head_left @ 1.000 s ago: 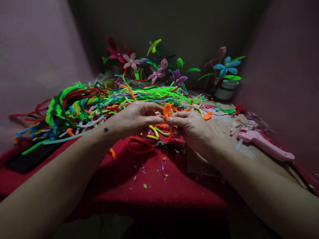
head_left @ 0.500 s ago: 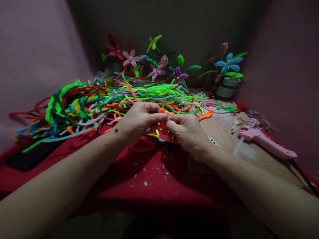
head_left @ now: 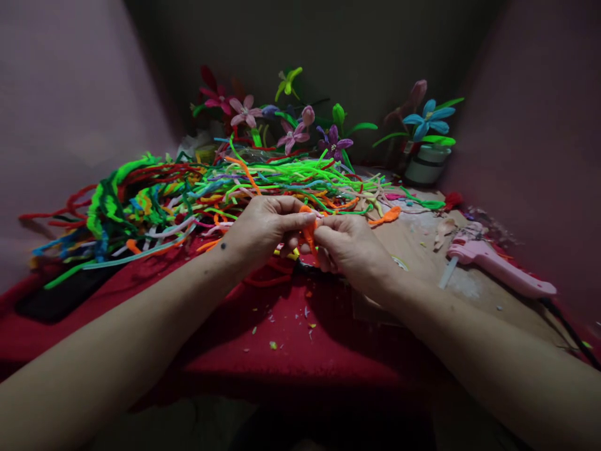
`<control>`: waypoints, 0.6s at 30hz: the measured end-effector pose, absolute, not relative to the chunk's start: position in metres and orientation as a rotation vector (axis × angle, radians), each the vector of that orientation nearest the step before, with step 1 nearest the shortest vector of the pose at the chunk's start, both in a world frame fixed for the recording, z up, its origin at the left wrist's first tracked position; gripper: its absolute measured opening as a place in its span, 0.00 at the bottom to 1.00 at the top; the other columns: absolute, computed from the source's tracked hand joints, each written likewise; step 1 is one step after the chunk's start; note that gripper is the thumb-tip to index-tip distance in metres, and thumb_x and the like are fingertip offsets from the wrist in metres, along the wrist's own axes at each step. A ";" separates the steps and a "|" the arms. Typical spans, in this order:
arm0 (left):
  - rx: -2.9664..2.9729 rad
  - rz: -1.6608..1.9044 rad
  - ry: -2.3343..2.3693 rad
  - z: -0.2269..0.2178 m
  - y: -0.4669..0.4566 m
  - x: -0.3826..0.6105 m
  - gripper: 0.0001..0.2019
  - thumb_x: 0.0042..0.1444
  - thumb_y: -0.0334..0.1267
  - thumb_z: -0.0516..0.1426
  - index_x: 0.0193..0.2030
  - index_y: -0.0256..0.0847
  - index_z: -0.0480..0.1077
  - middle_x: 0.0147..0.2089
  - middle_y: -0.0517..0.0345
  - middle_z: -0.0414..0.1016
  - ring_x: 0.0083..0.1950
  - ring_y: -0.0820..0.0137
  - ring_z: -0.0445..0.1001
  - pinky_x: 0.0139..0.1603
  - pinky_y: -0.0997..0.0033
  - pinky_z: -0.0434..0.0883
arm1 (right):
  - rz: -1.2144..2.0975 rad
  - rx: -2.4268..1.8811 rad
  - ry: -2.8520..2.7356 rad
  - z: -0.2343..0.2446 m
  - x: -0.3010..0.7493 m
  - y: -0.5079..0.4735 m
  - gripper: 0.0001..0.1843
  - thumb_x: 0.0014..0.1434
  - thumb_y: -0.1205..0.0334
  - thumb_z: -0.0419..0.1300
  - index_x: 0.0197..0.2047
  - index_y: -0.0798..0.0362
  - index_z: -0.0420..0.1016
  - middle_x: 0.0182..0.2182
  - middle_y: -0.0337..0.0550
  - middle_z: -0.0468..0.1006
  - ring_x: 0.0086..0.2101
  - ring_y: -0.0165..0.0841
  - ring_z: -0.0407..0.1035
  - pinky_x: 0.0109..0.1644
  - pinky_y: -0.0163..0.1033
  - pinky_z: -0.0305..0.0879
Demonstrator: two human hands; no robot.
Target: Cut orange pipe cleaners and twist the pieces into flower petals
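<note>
Between my two hands is an orange pipe cleaner (head_left: 308,233), bent into a narrow loop. My left hand (head_left: 272,224) pinches its upper part between thumb and fingers. From the other side my right hand (head_left: 345,244) grips it with thumb and forefinger, the other fingers curled in. Part of the orange piece is hidden by my fingertips. Just behind my right hand lies another shaped orange pipe cleaner (head_left: 387,216). Scissors with red handles (head_left: 267,279) lie on the cloth under my hands, partly covered.
A heap of coloured pipe cleaners (head_left: 282,172) spreads behind my hands. Pipe-cleaner flowers (head_left: 291,133) stand at the back, one blue flower (head_left: 429,119) above a pale jar (head_left: 427,165). A pink glue gun (head_left: 502,266) rests on cardboard (head_left: 413,238) at right. Scraps dot the red cloth (head_left: 282,360).
My right-hand fingers have shifted slightly on the orange pipe cleaner, and more of its loop shows between my hands. The view has moved a little; the things on the table lie as before.
</note>
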State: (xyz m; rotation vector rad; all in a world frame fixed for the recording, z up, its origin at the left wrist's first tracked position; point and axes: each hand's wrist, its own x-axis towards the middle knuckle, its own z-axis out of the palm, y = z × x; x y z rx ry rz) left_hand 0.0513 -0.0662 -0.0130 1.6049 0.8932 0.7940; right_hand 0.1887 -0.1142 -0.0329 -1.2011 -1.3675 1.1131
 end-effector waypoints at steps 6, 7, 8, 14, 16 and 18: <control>1.577 0.747 0.856 -0.010 -0.062 0.046 0.06 0.47 0.37 0.61 0.26 0.37 0.71 0.17 0.64 0.64 0.16 0.81 0.59 0.16 0.81 0.55 | 1.325 -1.118 -1.329 -0.030 0.195 -0.114 0.12 0.48 0.60 0.61 0.17 0.55 0.68 0.09 0.32 0.62 0.11 0.22 0.53 0.16 0.31 0.46; 1.572 0.738 0.856 -0.010 -0.062 0.046 0.05 0.47 0.37 0.61 0.27 0.37 0.72 0.17 0.64 0.65 0.17 0.81 0.60 0.16 0.80 0.55 | 1.323 -1.135 -1.328 -0.030 0.195 -0.114 0.14 0.47 0.60 0.62 0.16 0.55 0.67 0.08 0.32 0.62 0.11 0.22 0.52 0.16 0.31 0.45; 1.573 0.738 0.857 -0.011 -0.062 0.047 0.05 0.47 0.37 0.61 0.28 0.38 0.72 0.18 0.64 0.65 0.17 0.80 0.60 0.17 0.80 0.56 | 1.321 -1.148 -1.323 -0.030 0.195 -0.115 0.14 0.47 0.60 0.62 0.16 0.55 0.66 0.08 0.32 0.62 0.11 0.22 0.51 0.15 0.31 0.44; 1.806 1.018 1.011 -0.013 -0.076 0.059 0.07 0.47 0.35 0.60 0.22 0.35 0.68 0.19 0.64 0.65 0.20 0.80 0.60 0.19 0.79 0.57 | 1.246 -1.167 -1.281 -0.034 0.189 -0.115 0.11 0.47 0.67 0.58 0.15 0.56 0.67 0.10 0.34 0.65 0.11 0.22 0.55 0.16 0.30 0.46; 1.955 1.161 1.065 -0.013 -0.080 0.063 0.06 0.46 0.32 0.60 0.21 0.35 0.69 0.20 0.63 0.66 0.23 0.79 0.62 0.21 0.80 0.58 | 1.195 -1.171 -1.250 -0.035 0.187 -0.115 0.10 0.45 0.70 0.57 0.15 0.56 0.68 0.10 0.34 0.65 0.11 0.21 0.55 0.15 0.30 0.46; 1.957 1.175 1.061 -0.012 -0.080 0.063 0.06 0.46 0.32 0.60 0.21 0.35 0.69 0.20 0.63 0.66 0.22 0.79 0.61 0.20 0.80 0.57 | 1.237 -1.153 -1.204 -0.035 0.187 -0.114 0.08 0.44 0.70 0.58 0.16 0.57 0.69 0.11 0.35 0.67 0.10 0.21 0.55 0.14 0.30 0.46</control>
